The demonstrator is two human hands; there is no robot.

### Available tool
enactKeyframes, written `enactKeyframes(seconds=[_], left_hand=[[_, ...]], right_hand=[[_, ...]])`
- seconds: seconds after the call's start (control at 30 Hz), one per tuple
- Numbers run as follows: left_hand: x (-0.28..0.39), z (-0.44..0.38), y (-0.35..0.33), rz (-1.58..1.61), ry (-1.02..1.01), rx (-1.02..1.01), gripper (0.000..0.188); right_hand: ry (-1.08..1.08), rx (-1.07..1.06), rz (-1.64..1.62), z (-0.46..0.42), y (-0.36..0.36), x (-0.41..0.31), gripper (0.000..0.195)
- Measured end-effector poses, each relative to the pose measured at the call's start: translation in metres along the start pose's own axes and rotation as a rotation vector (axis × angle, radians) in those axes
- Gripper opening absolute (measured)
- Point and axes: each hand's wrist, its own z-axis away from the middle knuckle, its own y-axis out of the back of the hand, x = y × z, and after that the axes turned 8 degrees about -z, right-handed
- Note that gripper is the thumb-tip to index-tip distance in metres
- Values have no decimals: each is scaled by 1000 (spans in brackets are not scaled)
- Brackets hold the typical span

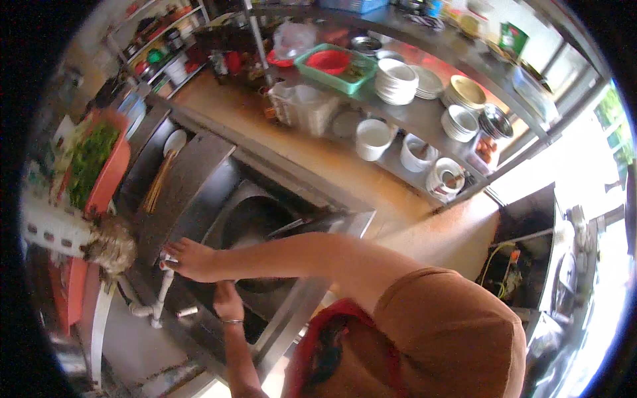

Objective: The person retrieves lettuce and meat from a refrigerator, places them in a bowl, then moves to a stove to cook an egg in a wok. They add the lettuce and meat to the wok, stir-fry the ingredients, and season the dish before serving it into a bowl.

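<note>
My right hand (191,259) reaches across the sink, its fingers over the white and red tap (167,262) on a white plastic pipe (161,296). Below my right wrist is my left hand (229,301), with a bangle at its wrist; its fingertips are partly hidden, and whether it holds anything is unclear. Both hands are by the near left rim of a dark metal sink (259,214). A thin, blurred metal edge (286,227) shows inside the basin, partly behind my right forearm.
Left of the sink are a red basket of leafy greens (94,164), chopsticks (160,184), a small white bowl (175,143) and a scrubbing bundle (112,246). Across the floor, a metal shelf (423,117) holds stacked white bowls (396,82), plates and a green tray (343,82).
</note>
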Motion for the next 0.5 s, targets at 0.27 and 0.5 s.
enactKeyframes(seconds=[0.27, 0.5], left_hand=[[8, -76, -48, 424, 719, -46, 26], [219, -215, -17, 1714, 898, -412, 19]], right_hand=[[-842, -265, -78, 385, 252, 73, 37], [-1799, 524, 159, 625, 452, -53, 33]])
